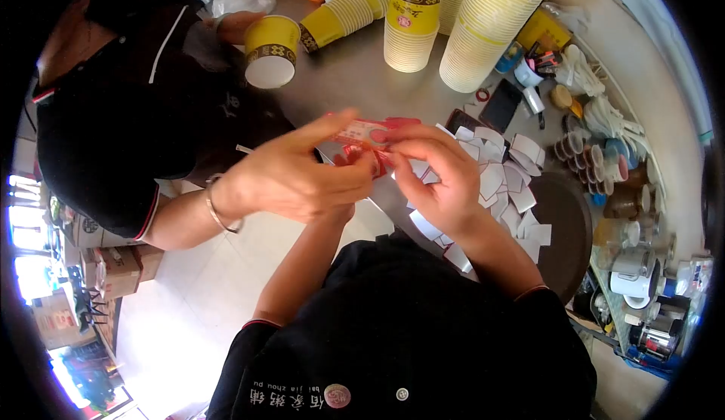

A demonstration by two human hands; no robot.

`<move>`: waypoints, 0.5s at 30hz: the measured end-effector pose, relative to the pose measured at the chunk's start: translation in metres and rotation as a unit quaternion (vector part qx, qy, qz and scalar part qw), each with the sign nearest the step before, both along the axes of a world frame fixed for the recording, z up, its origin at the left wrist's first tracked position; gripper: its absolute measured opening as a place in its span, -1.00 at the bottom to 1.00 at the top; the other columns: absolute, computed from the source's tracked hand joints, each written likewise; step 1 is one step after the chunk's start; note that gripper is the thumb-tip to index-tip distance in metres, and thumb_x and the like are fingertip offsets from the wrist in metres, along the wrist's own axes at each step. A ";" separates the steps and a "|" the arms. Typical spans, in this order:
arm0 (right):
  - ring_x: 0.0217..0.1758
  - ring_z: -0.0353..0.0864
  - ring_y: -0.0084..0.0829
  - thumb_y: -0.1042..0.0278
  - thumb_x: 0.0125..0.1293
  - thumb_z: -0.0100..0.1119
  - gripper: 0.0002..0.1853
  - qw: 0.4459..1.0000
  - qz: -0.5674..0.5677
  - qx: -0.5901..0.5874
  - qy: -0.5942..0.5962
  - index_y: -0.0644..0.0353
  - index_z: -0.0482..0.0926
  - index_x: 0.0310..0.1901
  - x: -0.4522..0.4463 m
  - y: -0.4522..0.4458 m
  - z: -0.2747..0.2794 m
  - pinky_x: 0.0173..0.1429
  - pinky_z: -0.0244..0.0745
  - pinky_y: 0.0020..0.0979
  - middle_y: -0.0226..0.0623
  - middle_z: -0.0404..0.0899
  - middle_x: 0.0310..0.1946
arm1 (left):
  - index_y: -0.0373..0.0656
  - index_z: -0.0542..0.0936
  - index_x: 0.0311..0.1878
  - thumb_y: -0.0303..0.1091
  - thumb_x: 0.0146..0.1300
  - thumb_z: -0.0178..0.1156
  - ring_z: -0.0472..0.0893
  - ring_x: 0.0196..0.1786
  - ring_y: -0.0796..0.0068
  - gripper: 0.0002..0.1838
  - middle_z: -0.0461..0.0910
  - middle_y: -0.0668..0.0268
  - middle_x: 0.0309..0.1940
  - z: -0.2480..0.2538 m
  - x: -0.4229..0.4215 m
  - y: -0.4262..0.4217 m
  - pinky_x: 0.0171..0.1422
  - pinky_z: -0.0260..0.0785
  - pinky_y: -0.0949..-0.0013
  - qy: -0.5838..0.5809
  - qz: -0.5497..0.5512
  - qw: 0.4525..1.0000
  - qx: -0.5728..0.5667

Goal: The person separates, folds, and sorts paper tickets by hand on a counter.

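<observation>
My right hand point(442, 174) pinches a red-and-white paper card point(364, 132) between thumb and fingers, above the table. A co-worker's hand point(283, 174) with a bracelet reaches in from the left and touches the same bunch of red cards. My left hand point(341, 214) is behind that hand, with its fingers mostly hidden, so its grip does not show. More red paper point(384, 165) shows between the hands. Beside my right hand lies a loose heap of small white cards point(495, 182), some with red edges.
Tall stacks of yellow paper cups point(491, 31) and a shorter cup stack point(411, 27) stand at the back. The co-worker's other hand point(238, 26) is at a yellow cup point(272, 50). A dark phone point(501, 105) and a round brown tray point(566, 231) are on the right.
</observation>
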State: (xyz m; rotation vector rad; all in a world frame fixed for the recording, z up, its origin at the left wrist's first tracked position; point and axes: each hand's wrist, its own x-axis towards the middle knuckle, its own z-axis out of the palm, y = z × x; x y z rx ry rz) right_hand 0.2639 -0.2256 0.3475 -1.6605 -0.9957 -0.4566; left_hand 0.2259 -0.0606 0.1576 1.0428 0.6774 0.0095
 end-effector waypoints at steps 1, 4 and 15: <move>-0.30 0.59 -0.26 0.64 0.01 0.21 -0.82 1.000 0.005 -0.006 -0.009 0.29 0.51 -0.29 -0.002 0.002 0.001 -0.22 0.49 -0.43 -0.19 0.56 -0.29 | -0.04 0.47 -0.15 -0.18 0.18 0.15 0.48 -0.33 0.63 -0.77 0.48 0.47 -0.34 0.016 -0.004 0.001 -0.28 0.36 0.53 -0.006 -0.010 0.997 -0.073; -0.29 0.59 -0.25 0.63 0.02 0.21 -0.82 1.000 0.011 -0.011 -0.005 0.29 0.51 -0.29 -0.006 0.006 0.006 -0.21 0.49 -0.41 -0.17 0.55 -0.24 | -0.04 0.43 -0.06 -0.18 0.26 0.07 0.50 -0.14 0.58 -0.75 0.47 0.45 -0.19 0.079 -0.017 0.001 -0.06 0.40 0.44 -0.024 -0.040 0.956 -0.290; -0.14 0.56 -0.25 0.33 0.07 0.32 -0.48 0.960 0.031 -0.094 0.260 0.39 0.35 0.01 -0.010 -0.003 -0.048 -0.03 0.45 -0.37 -0.12 0.52 -0.20 | -0.34 0.49 -0.17 -0.47 0.16 0.16 0.53 -0.40 0.61 -0.80 0.56 0.32 -0.44 0.138 -0.065 -0.015 -0.33 0.34 0.60 -0.102 -0.193 0.958 0.185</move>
